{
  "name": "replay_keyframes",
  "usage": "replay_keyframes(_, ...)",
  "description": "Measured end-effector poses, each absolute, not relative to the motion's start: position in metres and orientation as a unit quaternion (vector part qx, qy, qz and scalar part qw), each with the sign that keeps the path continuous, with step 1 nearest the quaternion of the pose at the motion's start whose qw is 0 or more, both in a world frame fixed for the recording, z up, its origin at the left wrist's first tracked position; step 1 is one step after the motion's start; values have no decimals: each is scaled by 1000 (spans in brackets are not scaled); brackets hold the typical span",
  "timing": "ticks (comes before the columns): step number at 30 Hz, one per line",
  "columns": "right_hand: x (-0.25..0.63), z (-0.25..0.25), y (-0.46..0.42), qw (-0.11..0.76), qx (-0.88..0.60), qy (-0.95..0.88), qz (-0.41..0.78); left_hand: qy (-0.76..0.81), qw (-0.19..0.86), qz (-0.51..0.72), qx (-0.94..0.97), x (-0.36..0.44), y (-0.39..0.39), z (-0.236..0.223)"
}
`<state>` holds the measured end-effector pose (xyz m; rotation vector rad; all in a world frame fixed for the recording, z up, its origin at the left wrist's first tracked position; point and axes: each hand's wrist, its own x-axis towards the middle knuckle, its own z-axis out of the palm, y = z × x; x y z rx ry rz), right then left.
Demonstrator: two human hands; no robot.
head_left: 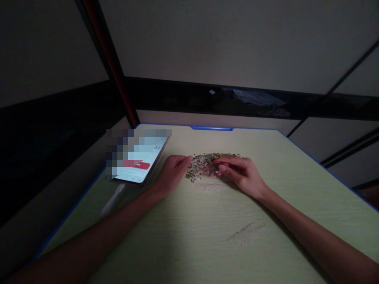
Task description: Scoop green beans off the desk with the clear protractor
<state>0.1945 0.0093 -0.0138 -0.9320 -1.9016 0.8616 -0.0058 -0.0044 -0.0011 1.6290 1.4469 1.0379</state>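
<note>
A spread pile of small green seeds mixed with pale grains (pixel 202 160) lies on the table. At its left edge rests my left hand (pixel 175 169), fingers drawn together and thumb on top; whatever they may hold is hidden. My right hand (pixel 241 173) reaches over the pile's right side, thumb and fingers bent into a pinch. Under its fingertips is a shiny, clear pinkish patch (pixel 211 169) that I cannot identify. Just in front of the pile lies a thin strip of pale grains (pixel 209 187). Another scatter of pale grains (pixel 245 233) sits nearer me, below the right wrist.
A lit phone (pixel 139 163), partly blurred out, leans at the table's left side, with a white cable (pixel 114 199) running from it. The pale green table (pixel 183 244) has a blue rim and a blue handle (pixel 212 128) at the far edge. Pale panels (pixel 237 43) stand behind.
</note>
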Motion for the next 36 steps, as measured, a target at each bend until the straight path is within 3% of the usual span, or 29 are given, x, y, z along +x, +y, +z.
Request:
replay_keyframes(7, 195, -13, 6, 362, -396, -792, 291, 570, 348, 393, 633, -6, -3, 0)
replay_keyframes(36, 197, -6, 0, 355, -442, -788, 239, 566, 348, 386, 640, -5, -2, -2)
